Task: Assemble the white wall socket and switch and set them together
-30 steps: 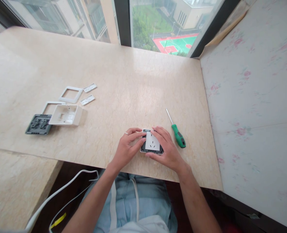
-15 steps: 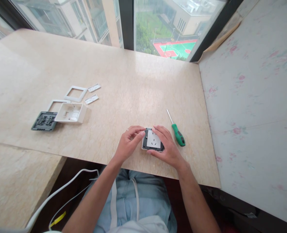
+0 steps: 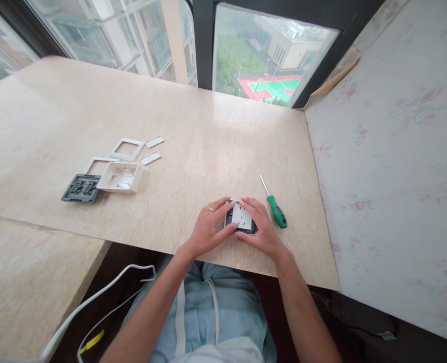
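A wall socket with a white slotted face and a dark grey frame lies near the front edge of the table. My left hand grips its left side, thumb at the lower edge and fingers along the top. From the right, my right hand wraps its fingers and thumb around the opposite side. Part of the socket's rim is hidden under both hands. Just right of my right hand rests a screwdriver with a green and black handle, its metal shaft pointing away from me.
On the left lie a white mounting box, a dark grey socket back, a white square frame, a second frame partly covered, and two small white strips. A papered wall bounds the right; windows stand behind. A white cable hangs lower left.
My left hand has closed in on the socket's left side, its thumb moving down to the lower edge. My right hand stays on the socket. The camera view has shifted slightly.
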### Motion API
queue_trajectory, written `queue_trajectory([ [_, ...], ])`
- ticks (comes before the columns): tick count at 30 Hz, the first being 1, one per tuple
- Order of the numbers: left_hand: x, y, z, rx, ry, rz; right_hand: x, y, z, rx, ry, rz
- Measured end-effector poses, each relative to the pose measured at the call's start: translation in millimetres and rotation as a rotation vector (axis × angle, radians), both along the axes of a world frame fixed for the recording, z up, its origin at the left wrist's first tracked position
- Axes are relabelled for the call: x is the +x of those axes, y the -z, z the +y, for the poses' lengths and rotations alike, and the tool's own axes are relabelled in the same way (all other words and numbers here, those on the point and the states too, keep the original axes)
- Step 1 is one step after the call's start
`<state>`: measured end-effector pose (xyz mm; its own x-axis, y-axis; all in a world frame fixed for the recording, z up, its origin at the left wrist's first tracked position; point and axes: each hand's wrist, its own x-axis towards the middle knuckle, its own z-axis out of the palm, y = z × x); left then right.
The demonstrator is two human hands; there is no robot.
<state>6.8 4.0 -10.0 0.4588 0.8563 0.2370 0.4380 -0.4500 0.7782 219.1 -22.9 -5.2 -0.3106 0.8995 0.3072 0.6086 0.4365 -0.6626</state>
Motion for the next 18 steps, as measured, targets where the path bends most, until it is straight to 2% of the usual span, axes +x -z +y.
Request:
queue_trajectory([
  [5,-2,4.0,1,0.037,0.026,-0.001,0,2.6,0,0.027,0.008,0.009],
  [18,-18,7.7,12,0.071,0.214,0.066,3,12.7,3,0.057,0.018,0.029],
])
